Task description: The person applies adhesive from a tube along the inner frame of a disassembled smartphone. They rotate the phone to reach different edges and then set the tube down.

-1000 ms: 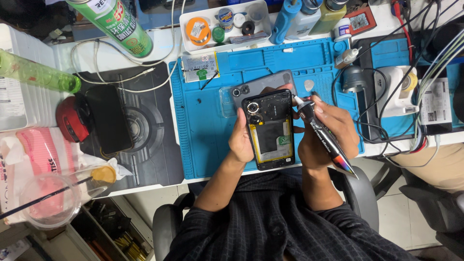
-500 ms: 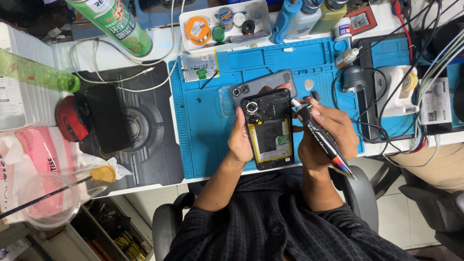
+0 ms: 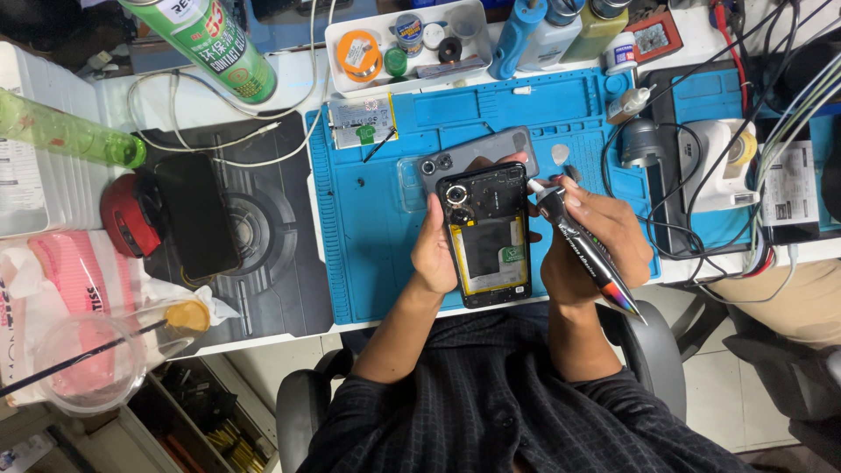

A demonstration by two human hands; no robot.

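Black and opened at the back, the phone [image 3: 484,235] rests in the left hand [image 3: 435,248], whose fingers wrap its left edge and tilt the bared inside up toward the face, so the parts by the camera ring are easy to see. The right hand [image 3: 596,241] is clenched around a dark glue tube [image 3: 583,250] in a pen grip, thumb and forefinger close to the white nozzle, which gives fine control; the nozzle tip touches or nearly touches the phone's upper right edge, and I cannot tell which. The tube's crimped end points back toward the person's chest.

Just beyond the left hand's fingertips lies a grey back cover [image 3: 477,153], partly under the phone, kept within reach on the blue mat [image 3: 377,263] that covers the surface. Further beyond that hand sits a flat battery [image 3: 359,123], and past it a white tray [image 3: 403,39] of tape rolls and small parts. Out to the left of the left hand, a second dark phone [image 3: 197,215] lies well apart on a grey mat.
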